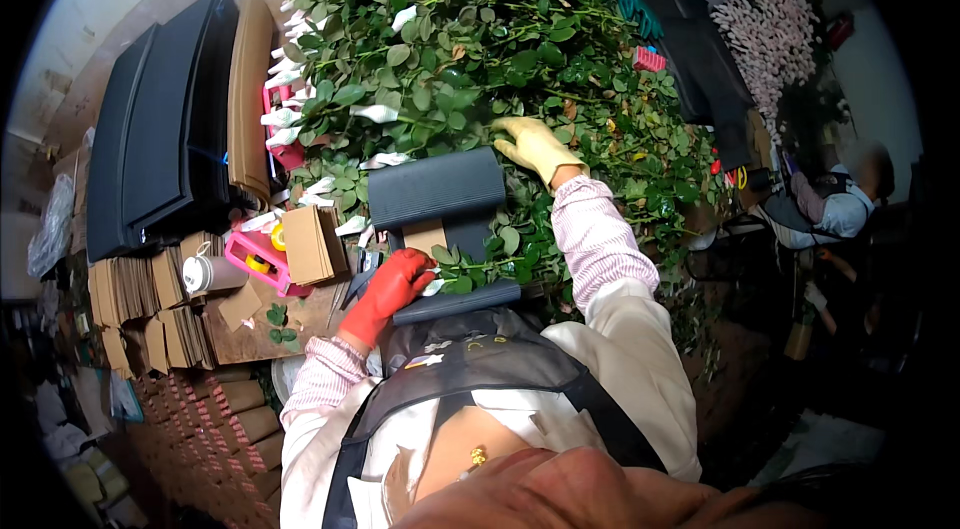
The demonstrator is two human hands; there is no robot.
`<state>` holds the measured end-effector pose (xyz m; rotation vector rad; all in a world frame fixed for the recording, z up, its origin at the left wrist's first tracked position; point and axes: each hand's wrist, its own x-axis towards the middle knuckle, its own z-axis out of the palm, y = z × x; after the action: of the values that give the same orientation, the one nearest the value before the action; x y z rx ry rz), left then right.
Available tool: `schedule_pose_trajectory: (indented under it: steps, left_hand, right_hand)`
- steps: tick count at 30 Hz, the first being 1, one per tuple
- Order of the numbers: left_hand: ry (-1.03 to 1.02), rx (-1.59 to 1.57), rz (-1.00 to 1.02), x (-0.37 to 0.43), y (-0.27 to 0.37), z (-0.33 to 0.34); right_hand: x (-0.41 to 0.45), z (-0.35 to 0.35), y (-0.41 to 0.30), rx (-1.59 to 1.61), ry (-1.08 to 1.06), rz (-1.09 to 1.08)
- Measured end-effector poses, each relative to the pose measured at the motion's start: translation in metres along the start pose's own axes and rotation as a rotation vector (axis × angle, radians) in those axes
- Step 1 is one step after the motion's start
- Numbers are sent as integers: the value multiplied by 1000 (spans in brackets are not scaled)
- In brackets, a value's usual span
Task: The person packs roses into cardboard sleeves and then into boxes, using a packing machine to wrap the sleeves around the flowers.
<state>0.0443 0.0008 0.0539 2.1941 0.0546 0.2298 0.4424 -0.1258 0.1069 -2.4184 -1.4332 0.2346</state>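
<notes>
My left hand (396, 290), in a red rubber glove, rests by the white-sleeved head of a flower (433, 284) whose leafy stem lies on a dark ribbed sheet (457, 302); whether the fingers grip it is unclear. My right hand (529, 143), in a pale yellow glove, reaches to the near side of a large heap of leafy stems (450, 41), fingers partly among leaves. What those fingers touch is hidden. Between the hands a dark ribbed board (436, 188) lies over a piece of cardboard (425, 235). Several flower heads in white sleeves (282, 116) point left.
Stacked dark boards (169, 116) and cardboard sheets (250, 94) stand at left. Nearer are a pink tape dispenser (259, 263), a lidded cup (214, 272), cardboard pieces (309, 244) and scissors (356, 285). Teal gloves (636, 10) lie at upper right. Another person (832, 203) sits at far right.
</notes>
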Motion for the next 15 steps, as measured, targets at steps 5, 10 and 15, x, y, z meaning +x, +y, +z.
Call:
schedule_pose_trajectory:
  steps: [5,10,15]
  left_hand:
    - [22,-17,-77,-12,-10,9]
    - [23,-24,-71,-7,-10,9]
    - [15,-2,-46,-7,-12,6]
  right_hand:
    - [1,-18,-41,142,223,51]
    - [-25,-64,-61,267,373,-82]
    - [-12,-14,-18,-182,-162,7]
